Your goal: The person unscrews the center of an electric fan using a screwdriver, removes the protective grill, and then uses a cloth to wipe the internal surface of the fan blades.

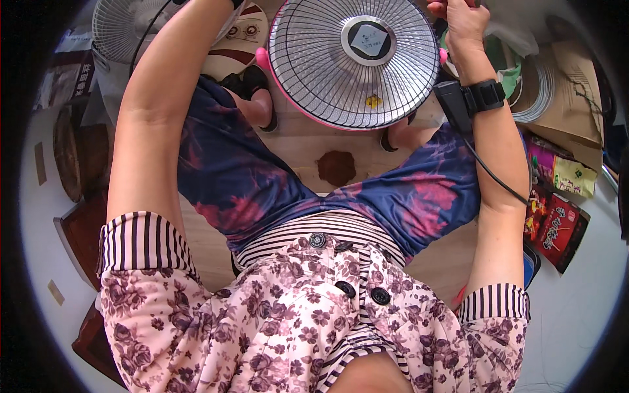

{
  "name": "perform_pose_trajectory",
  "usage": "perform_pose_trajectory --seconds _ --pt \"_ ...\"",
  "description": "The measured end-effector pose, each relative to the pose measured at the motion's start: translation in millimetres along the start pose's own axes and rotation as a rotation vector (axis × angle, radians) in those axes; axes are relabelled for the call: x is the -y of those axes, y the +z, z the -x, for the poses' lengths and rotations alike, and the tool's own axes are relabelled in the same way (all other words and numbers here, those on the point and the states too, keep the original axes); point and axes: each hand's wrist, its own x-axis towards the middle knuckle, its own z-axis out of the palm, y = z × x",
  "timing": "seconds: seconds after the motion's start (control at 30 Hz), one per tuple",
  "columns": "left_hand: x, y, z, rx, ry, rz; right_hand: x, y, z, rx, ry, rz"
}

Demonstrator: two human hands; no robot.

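A round dish heater (pixel 314 72) with a wire guard, silvery reflector and pink rim stands in front of me, between my knees. Past its right edge, my right hand (pixel 466 25) is raised near the pink side knob (pixel 443 56). Its fingers are curled and cut off by the top edge; a small dark thing shows at them, too little to name. My left arm (pixel 154 111) reaches up past the heater's left side, and that hand lies beyond the picture. A black strap with a cabled box (pixel 453 108) is on my right wrist.
A white fan (pixel 124 29) is at the upper left, near a pale base with two knobs (pixel 252 31). Wooden furniture (pixel 82 154) lines the left. At right are a cardboard box (pixel 570 98), a wire coil (pixel 542 98) and a red packet (pixel 555 226). A brown patch (pixel 336 168) marks the floor.
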Motion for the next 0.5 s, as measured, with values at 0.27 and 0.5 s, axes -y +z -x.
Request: perform_pose_trajectory --seconds 0.27,0.5 --pt "7 -1 -3 0.114 0.057 0.040 17 -22 -28 -0.108 -0.069 -0.072" --pt "29 -7 -30 0.149 0.068 0.045 33 -40 -40 -0.203 -0.035 -0.134"
